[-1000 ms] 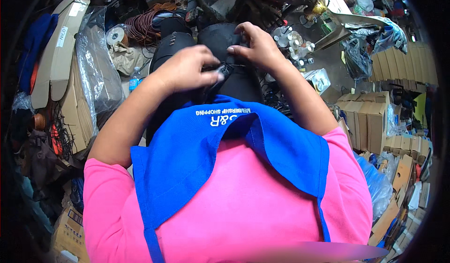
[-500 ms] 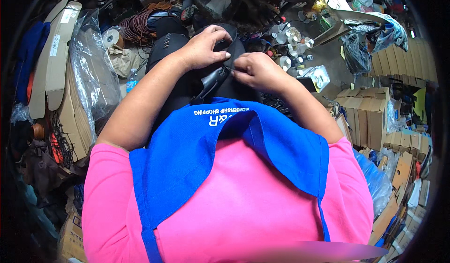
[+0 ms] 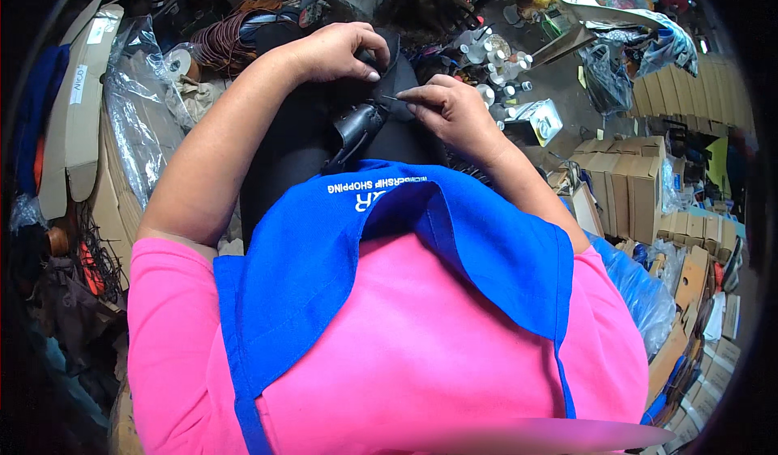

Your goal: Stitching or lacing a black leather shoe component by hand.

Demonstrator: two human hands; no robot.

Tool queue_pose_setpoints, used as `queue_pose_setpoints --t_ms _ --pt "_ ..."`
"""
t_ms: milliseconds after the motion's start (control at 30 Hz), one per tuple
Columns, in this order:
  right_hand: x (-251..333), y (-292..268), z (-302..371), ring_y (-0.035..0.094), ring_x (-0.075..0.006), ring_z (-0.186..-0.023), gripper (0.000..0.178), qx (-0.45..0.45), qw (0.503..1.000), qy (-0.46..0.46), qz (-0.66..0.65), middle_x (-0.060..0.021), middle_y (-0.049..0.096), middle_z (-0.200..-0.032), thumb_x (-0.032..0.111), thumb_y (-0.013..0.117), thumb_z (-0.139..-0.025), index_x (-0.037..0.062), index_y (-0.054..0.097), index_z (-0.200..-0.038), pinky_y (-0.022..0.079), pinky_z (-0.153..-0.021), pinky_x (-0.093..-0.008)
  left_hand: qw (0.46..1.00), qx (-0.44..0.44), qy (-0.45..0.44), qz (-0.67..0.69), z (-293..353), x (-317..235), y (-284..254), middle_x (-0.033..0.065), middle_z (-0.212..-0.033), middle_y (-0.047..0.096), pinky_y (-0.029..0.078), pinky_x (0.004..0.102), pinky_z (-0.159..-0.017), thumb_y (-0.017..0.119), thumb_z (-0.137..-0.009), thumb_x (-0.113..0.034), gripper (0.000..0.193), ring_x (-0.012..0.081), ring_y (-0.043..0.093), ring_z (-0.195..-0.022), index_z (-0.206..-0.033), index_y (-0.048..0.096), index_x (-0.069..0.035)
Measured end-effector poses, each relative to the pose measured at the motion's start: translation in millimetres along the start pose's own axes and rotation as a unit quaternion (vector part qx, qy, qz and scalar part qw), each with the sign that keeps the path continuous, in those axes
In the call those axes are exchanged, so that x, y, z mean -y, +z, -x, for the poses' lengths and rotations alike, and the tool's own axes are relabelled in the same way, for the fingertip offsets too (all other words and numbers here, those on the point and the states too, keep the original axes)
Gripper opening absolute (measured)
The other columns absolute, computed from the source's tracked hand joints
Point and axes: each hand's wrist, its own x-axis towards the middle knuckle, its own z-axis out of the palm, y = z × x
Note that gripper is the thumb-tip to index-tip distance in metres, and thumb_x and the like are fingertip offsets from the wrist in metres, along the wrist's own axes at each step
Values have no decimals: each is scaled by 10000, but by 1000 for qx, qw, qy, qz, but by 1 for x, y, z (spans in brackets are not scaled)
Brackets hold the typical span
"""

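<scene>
A black leather piece (image 3: 361, 127), perhaps part of a shoe, lies on my lap over dark trousers. My left hand (image 3: 344, 52) curls over the dark upper part of this work, fingers and thumb closed on its edge. From the right, my right hand (image 3: 454, 115) pinches a thin needle (image 3: 390, 98) between thumb and forefinger, its tip pointing left at the leather. Whether a thread runs from the needle is too small to tell. A blue apron (image 3: 308, 236) covers my front below the leather.
Several bottles (image 3: 494, 54) and a white-and-yellow tin (image 3: 541, 123) stand beyond my right hand. Cardboard boxes (image 3: 624, 179) are stacked at the right. Left of me are flattened cardboard (image 3: 74, 131), clear plastic wrap (image 3: 134, 115), a spool (image 3: 178, 64) and coiled brown cord (image 3: 223, 46).
My right hand has drawn slightly away from the leather, and the needle in its pinch now shows. My left hand stays on the work, a little higher in view; the whole view has shifted slightly.
</scene>
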Motion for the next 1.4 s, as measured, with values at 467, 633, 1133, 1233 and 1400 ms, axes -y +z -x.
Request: queue_pose_setpoints --t_ms 467,633,1133,1233,1400 --pt "16 3 -6 603 -293 -736 183 -1 997 -7 71 -118 605 -761 127 620 -753 86 698 -914 481 -678 -371 998 58 -30 27 7 -4 -4 65 -891 520 430 300 -835 641 -770 -86 279 196 538 -888 -1046 685 -83" --pt "17 12 -6 618 -294 -762 167 -6 995 -10 103 -108 628 -774 168 626 -749 100 702 -881 473 -717 -390 997 67 -45 18 7 -4 -5 70 -907 518 425 300 -851 651 -774 -92 298 203 533 -905 -1071 678 -94" --pt "-17 8 -12 570 -166 -697 191 48 998 26 -20 -53 584 -745 123 692 -778 119 706 -969 455 -652 -286 999 48 5 -25 7 1 1 71 -979 488 416 316 -879 737 -673 -54 443 228 505 -969 -1100 669 -148" --pt "-18 10 -12 552 -146 -723 191 58 995 36 -75 -37 578 -765 123 698 -775 115 706 -966 450 -656 -274 999 44 11 -24 4 3 3 85 -995 510 430 336 -882 754 -662 -93 440 249 518 -988 -1082 685 -203" --pt "-13 29 -21 612 -196 -742 162 0 992 31 -122 -80 623 -793 107 719 -736 86 698 -895 490 -686 -289 998 49 7 -47 0 -1 2 78 -1004 490 438 319 -857 763 -614 -56 469 234 515 -963 -1067 671 -138"
